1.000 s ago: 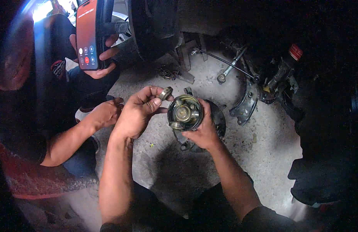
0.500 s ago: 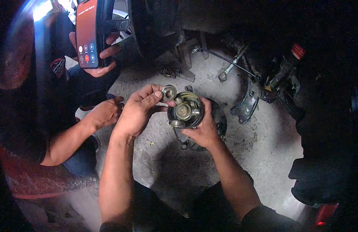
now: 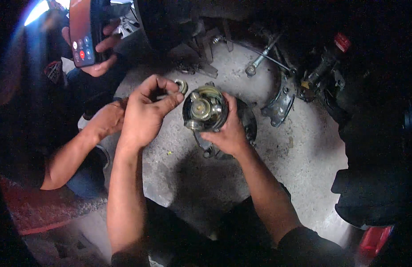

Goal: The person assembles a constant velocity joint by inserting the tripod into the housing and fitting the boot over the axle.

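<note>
1. A rough grey concrete floor (image 3: 304, 147) carries the parts; it is speckled and stained, brightest at the right of the frame.
2. A dark curved metal bracket (image 3: 281, 106) lies on it, right of the upper centre.
3. A silver rod (image 3: 261, 59) with a round end lies higher up, at an angle.
4. Flat strips (image 3: 208, 50) lie near small dark pieces (image 3: 188, 66), too blurred to identify, at upper centre.
5. A tiny yellow fleck (image 3: 169, 152) sits left of centre, below the middle.
</note>
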{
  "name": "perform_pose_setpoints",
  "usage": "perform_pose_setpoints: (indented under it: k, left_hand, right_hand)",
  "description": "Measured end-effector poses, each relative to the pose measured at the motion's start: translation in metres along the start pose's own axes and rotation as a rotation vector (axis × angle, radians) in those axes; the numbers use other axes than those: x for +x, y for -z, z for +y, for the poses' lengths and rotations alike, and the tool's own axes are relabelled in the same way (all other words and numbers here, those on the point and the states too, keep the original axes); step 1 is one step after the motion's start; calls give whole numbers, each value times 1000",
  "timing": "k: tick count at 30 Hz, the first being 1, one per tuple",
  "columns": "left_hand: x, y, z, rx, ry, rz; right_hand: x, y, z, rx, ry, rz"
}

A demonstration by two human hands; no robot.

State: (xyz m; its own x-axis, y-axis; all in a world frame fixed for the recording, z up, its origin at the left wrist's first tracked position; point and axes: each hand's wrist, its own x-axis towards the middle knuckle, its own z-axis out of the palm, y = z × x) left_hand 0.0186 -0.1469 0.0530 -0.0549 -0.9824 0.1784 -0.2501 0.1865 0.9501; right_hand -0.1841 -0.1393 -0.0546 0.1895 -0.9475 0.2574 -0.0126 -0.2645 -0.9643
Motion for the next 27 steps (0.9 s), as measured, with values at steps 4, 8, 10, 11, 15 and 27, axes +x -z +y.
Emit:
perform_pose_setpoints:
  k: [4, 8, 10, 11, 15, 27]
  left_hand:
    - [-5, -6, 8, 232, -141, 23]
    - [-1, -12, 0, 330, -280, 66]
    - [1, -10, 2, 443, -387, 37]
    - [1, -10, 3, 442, -391, 39]
    - [1, -11, 6, 321, -299, -38]
    - [-4, -5, 11, 322, -265, -145]
  right_hand:
    - [1, -2, -9, -171, -24, 19]
    - [0, -1, -6, -26, 30, -6]
    - [0, -1, -3, -13, 36, -14]
    - [0, -1, -4, -2, 37, -17]
    - [1, -2, -8, 58, -38, -20]
    - [3, -3, -3, -3, -17, -23]
